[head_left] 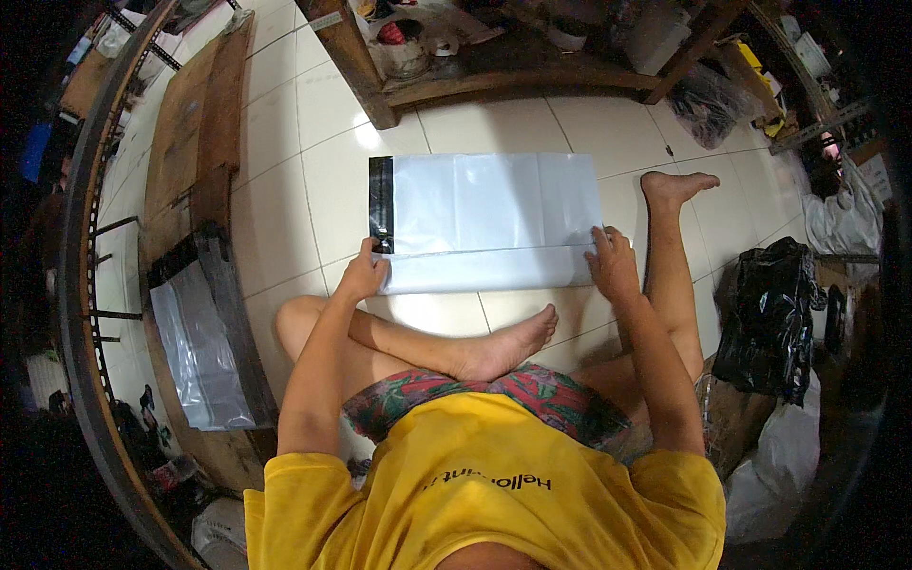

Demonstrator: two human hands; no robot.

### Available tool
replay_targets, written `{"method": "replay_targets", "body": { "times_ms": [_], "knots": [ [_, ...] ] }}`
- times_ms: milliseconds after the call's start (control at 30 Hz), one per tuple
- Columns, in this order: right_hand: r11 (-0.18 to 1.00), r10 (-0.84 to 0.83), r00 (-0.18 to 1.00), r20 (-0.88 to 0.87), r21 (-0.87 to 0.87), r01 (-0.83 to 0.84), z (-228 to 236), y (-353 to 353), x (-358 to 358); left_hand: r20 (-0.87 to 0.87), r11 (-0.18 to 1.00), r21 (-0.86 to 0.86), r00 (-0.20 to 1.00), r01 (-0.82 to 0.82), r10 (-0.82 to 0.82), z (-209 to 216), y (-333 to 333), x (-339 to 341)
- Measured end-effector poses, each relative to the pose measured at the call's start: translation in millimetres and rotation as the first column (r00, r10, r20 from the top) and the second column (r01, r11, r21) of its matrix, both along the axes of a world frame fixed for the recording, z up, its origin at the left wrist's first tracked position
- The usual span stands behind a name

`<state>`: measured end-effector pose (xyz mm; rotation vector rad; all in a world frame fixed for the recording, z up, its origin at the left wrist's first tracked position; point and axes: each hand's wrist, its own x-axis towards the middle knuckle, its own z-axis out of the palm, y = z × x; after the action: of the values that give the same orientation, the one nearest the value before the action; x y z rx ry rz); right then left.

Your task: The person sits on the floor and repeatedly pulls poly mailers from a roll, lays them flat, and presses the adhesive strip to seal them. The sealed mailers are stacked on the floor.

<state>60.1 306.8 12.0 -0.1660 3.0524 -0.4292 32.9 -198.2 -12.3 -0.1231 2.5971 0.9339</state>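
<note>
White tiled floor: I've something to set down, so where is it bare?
Bare tiles show between the brown wooden board and the black-ended white plastic sheet, and between that sheet and the brown wooden frame. Crowded: the sheet's near side, by left hand, right hand and bare legs.

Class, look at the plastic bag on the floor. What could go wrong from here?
The fold in the plastic bag might turn out crooked, since the left hand and right hand hold only its ends. The bare left foot, close to the bag's near edge, could brush and shift it.

Fingers [613,239] on folded white bag [494,204]
</note>
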Motion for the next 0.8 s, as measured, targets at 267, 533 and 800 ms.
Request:
{"method": "replay_targets", "body": {
  "times_ms": [267, 533, 800],
  "knots": [
    [0.828, 0.399, 0.917, 0.005, 0.429, -0.362, -15.0, -27.9, 31.4, -0.407, 0.869, -0.481, 0.848, 0.117, -0.339, 34.8, 36.4, 10.3],
    [0.887, 0.284, 0.953, 0.104, 0.350, -0.303, -13.3, -42.8, 16.0, -0.177, 0.537, -0.656, 0.583, 0.530, -0.793, 29.9, 9.8, 19.3],
    [0.981, 0.183, 0.941, 0.284, 0.001, -0.192, 14.9, -2.2, -23.5, 0.056, 0.935, 0.019, 0.933, 0.354, -0.354, 47.0, 0.7, -35.6]
  ]
}}
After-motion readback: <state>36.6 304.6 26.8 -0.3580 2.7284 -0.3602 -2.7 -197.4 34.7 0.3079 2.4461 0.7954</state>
